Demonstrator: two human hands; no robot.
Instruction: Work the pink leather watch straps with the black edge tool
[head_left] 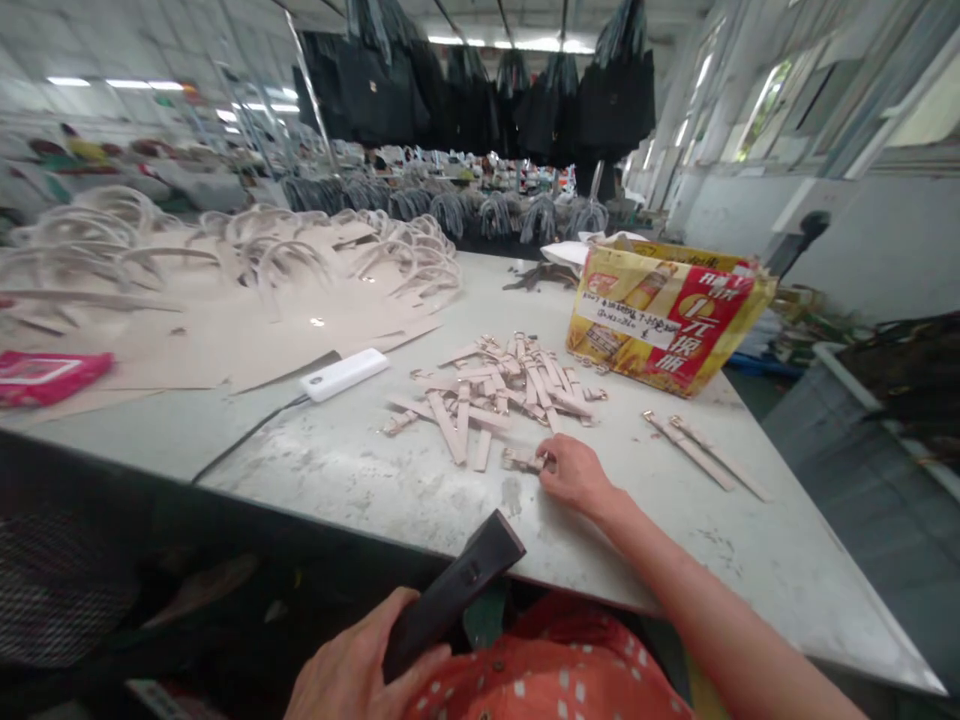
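Note:
My right hand [574, 472] rests on the grey table [360, 470], its fingers pinched on a short beige strap piece [525, 460] at the near edge of a pile of beige strap pieces [499, 392]. My left hand [360, 665] is below the table edge, closed around a dark flat tool [450, 590] that points up toward the table. Two longer straps with metal ends [701, 450] lie apart to the right of the pile.
A yellow and red cardboard box [667, 315] stands behind the pile at the right. A white power bank [343, 374] with a cable lies left of the pile. Beige bag panels and handles [225, 270] cover the far left, with a pink packet [45, 375] beside them.

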